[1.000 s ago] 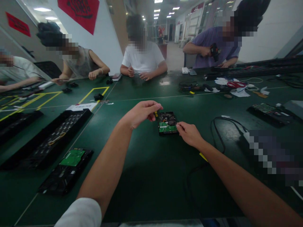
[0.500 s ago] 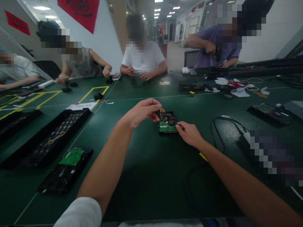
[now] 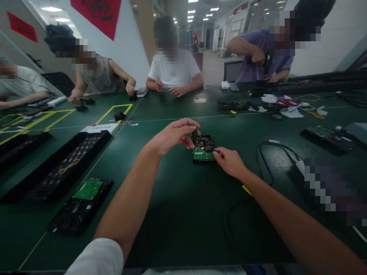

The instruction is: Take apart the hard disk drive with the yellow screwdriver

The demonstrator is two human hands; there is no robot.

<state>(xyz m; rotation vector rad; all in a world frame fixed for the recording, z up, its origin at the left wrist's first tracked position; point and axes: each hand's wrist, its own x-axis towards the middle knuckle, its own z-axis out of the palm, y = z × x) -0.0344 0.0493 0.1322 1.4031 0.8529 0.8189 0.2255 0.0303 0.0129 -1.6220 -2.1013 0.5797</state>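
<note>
In the middle of the table lies a hard drive (image 3: 203, 152) with its green circuit board facing up. My left hand (image 3: 176, 136) is curled over its upper left corner, closed around a short yellow-and-dark handle that looks like a screwdriver (image 3: 194, 134). The handle stands roughly upright, and its tip is hidden. At the drive's right edge, my right hand (image 3: 228, 160) has thumb and forefinger pinched together on the edge. A thin dark bit shows at those fingertips, too small to name.
A second drive (image 3: 82, 204) lies at the lower left, beside a long black tray (image 3: 65, 164). Another drive (image 3: 327, 137) is at the right, near a black cable (image 3: 265, 162). Papers and cables (image 3: 286, 105) lie farther back. Several co-workers sit or stand across the table.
The yellow-and-dark handle shows more clearly between my left fingers, which have shifted slightly around it. My right hand and the drive have hardly moved.
</note>
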